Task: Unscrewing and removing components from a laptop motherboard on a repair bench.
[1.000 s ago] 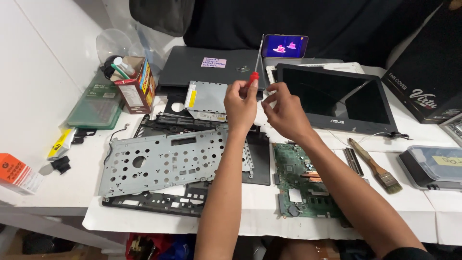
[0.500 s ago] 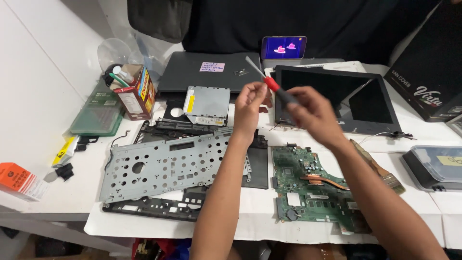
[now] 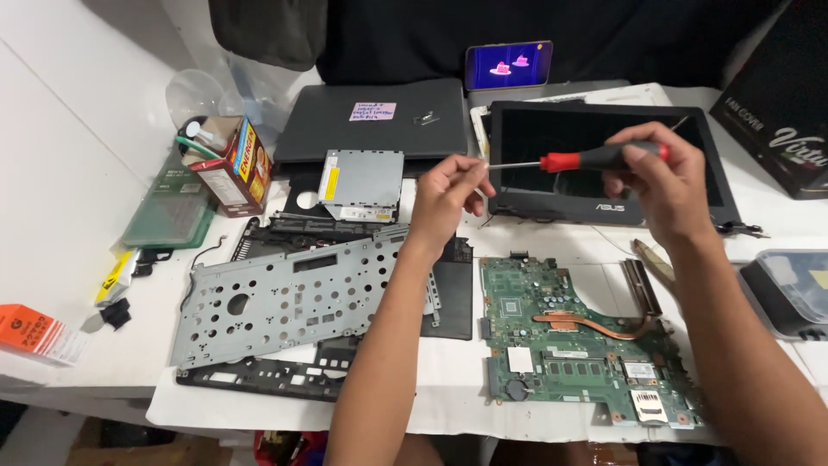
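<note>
Nearest, the green circuit board (image 3: 580,341) lies flat on the tabletop (image 3: 457,393). Above it, the screwdriver (image 3: 576,159) has swung from upright to level. The right hand (image 3: 668,185) wraps its grip around the handle; the left hand (image 3: 448,200) pinches the tip, so the hands look busy with the tip itself. Beyond stands the dark screen (image 3: 604,155).

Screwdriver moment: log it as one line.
right hand: grips red-and-black screwdriver, level | left hand: pinches its tip | below: green motherboard, metal keyboard plate | behind: laptop screen panel
</note>
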